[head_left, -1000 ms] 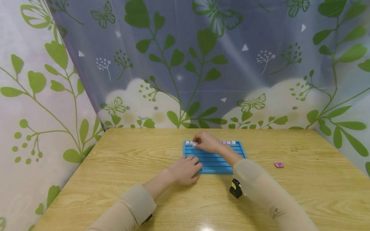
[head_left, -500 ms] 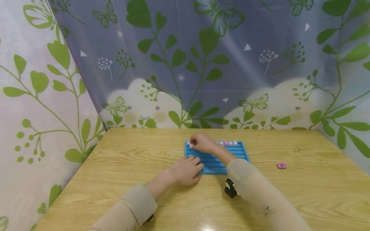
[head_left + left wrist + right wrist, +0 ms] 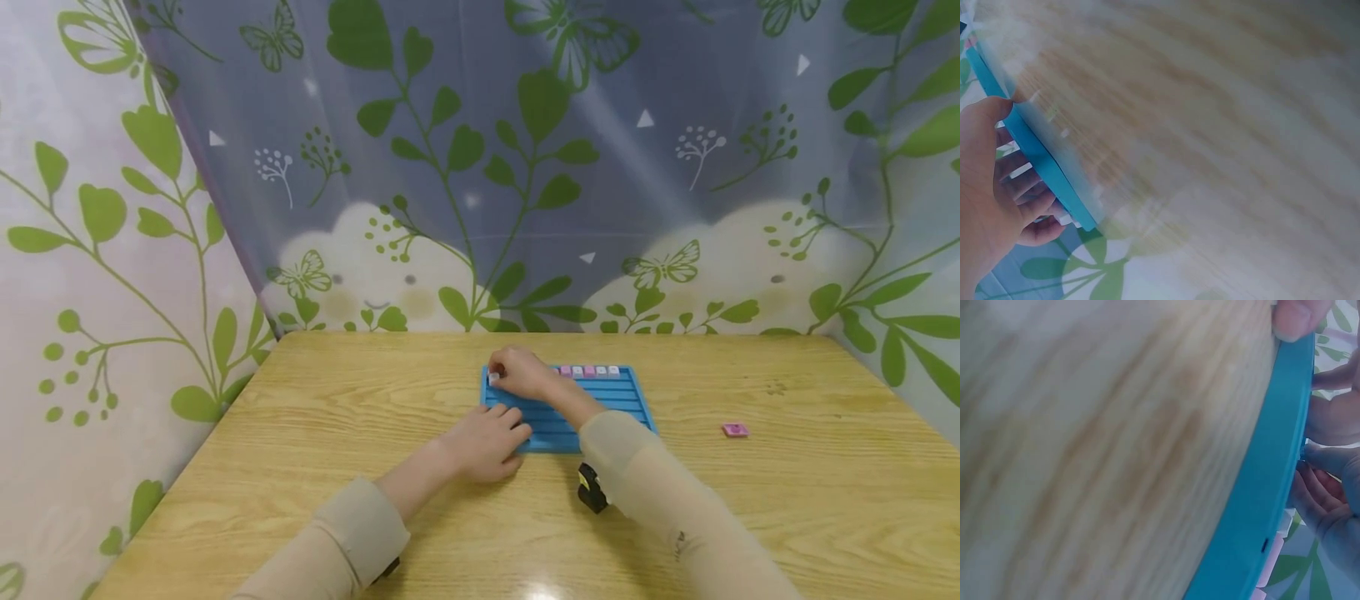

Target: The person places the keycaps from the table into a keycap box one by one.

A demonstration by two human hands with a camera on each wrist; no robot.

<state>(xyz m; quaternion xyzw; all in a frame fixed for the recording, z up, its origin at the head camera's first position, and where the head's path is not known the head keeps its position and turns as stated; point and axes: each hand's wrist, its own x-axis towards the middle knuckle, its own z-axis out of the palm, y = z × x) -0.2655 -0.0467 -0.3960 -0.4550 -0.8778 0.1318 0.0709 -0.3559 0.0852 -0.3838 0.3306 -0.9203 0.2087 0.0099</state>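
Observation:
A blue ridged tray (image 3: 600,408) lies on the wooden table. Small white and pink tiles (image 3: 589,372) line its far row. My right hand (image 3: 522,373) reaches over the tray and pinches a small white tile (image 3: 493,379) at the far left corner. Its fingers hide part of that row. My left hand (image 3: 487,442) holds the tray's near left corner. In the left wrist view the left thumb (image 3: 999,107) presses the tray's front wall (image 3: 1041,159), while the other fingers lie beyond it. In the right wrist view the right fingers (image 3: 1319,490) are partly cut off.
One pink tile (image 3: 736,430) lies alone on the table (image 3: 337,400), to the right of the tray. A printed curtain (image 3: 465,167) hangs behind the table's far edge. Another printed sheet (image 3: 112,275) runs along the left.
My right hand has moved left along the far row with the white tile, uncovering more tiles to its right. The left hand stays on the tray corner. The view has shifted slightly.

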